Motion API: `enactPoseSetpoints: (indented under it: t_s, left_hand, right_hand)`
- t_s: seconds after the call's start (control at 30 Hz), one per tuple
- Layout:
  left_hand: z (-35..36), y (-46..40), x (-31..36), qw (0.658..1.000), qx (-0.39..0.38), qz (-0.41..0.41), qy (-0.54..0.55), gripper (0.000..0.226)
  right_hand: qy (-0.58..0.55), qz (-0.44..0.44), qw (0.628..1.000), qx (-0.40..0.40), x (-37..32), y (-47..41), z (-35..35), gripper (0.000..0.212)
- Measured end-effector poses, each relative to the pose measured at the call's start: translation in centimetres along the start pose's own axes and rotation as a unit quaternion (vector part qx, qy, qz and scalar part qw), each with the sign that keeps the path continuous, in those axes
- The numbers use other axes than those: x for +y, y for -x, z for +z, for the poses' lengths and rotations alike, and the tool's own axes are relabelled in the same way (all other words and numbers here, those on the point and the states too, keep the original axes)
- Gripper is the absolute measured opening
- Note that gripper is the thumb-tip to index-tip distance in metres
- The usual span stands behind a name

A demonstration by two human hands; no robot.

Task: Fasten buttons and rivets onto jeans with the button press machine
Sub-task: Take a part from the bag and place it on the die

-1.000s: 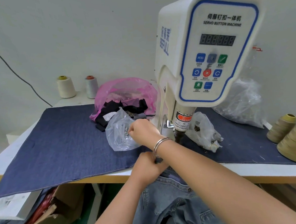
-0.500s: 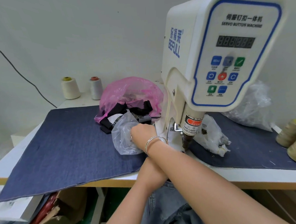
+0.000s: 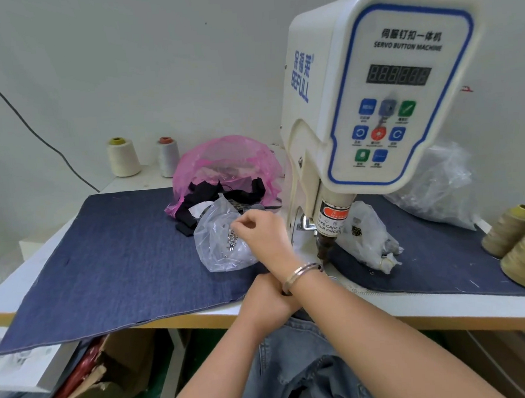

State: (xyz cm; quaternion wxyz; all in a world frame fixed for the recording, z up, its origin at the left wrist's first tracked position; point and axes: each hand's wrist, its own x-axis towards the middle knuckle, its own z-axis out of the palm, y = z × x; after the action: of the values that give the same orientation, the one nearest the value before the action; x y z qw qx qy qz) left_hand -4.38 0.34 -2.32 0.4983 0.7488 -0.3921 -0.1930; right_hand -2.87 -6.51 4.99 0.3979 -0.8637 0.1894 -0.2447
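My right hand [image 3: 262,235] pinches inside the clear bag [image 3: 224,247] for a rivet; my left hand [image 3: 268,297] grips the jeans [image 3: 299,369]. I judge pressing hasn't begun.

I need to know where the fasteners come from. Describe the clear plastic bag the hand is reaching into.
The clear plastic bag is thin, crinkled film, slumped open-mouthed on the blue denim cloth, just left of the machine's base and in front of the pink bag. A small heap of silvery metal pieces shows through its wall. The right hand, crossed over the left forearm, has its curled fingers at the bag's mouth; whether they pinch a piece cannot be told.
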Motion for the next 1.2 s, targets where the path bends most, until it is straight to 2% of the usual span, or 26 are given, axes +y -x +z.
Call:
enactPoseSetpoints:
  t_s: [0.1, 0.13, 0.2, 0.3, 0.43, 0.63, 0.83, 0.93, 1.0, 1.07, 1.13, 1.2]
  left_hand:
    - [-0.2, 0.0, 0.6, 0.999, -0.002, 0.010, -0.030, 0.042]
    - [-0.2, 0.0, 0.5, 0.999, -0.006, 0.015, -0.040, 0.044]
    - [-0.1, 0.1, 0.4, 0.999, -0.005, 0.034, -0.040, 0.033]
    - [0.0, 0.1, 0.3, 0.998, 0.001, 0.056, -0.031, 0.041]
    - [0.0, 0.0, 0.1, 0.998, 0.004, 0.058, -0.039, 0.040]
    - [-0.1, 0.0, 0.1, 0.998, 0.000, 0.056, -0.038, 0.039]
    - [-0.2, 0.0, 0.1, 0.997, -0.007, 0.060, -0.043, 0.041]
    - [-0.2, 0.0, 0.3, 0.998, -0.015, 0.051, -0.020, 0.041]
    - [-0.5, 0.1, 0.6, 0.998, -0.034, 0.041, 0.019, 0.043]
    - [-0.9, 0.2, 1.3, 0.995, -0.064, 0.046, 0.058, 0.046]
    - [-1.3, 0.3, 2.6, 0.989, -0.099, 0.044, 0.097, 0.048]
    - [-1.6, 0.3, 4.3, 0.983, -0.132, 0.022, 0.130, 0.049]
  right_hand:
    - [-0.098, -0.032, 0.994, 0.026, -0.7, 4.8, -2.6, 0.016]
    - [-0.103, -0.038, 0.993, 0.040, -0.4, 6.5, -3.5, 0.021]
    - [-0.092, -0.028, 0.993, 0.074, 1.0, 9.2, -5.6, 0.023]
    - [-0.077, 0.027, 0.991, 0.109, 4.0, 10.7, -8.3, 0.018]
    - [-0.068, 0.047, 0.991, 0.103, 6.1, 9.7, -9.6, 0.012]
    - [-0.026, 0.009, 0.995, 0.100, 7.1, 8.8, -8.7, 0.027]
    - [0.097, -0.075, 0.986, 0.114, 8.1, 9.0, -8.5, 0.005]
    - [0.080, -0.094, 0.985, 0.124, 7.7, 9.7, -8.5, 0.007]
    - [0.031, -0.105, 0.990, 0.091, 7.4, 10.6, -8.9, 0.014]
    - [0.018, -0.089, 0.996, 0.004, 7.2, 11.6, -9.7, 0.032]
    - [0.028, -0.017, 0.995, -0.095, 7.1, 12.2, -10.8, 0.053]
    - [0.040, 0.051, 0.985, -0.160, 7.1, 12.5, -11.7, 0.069]
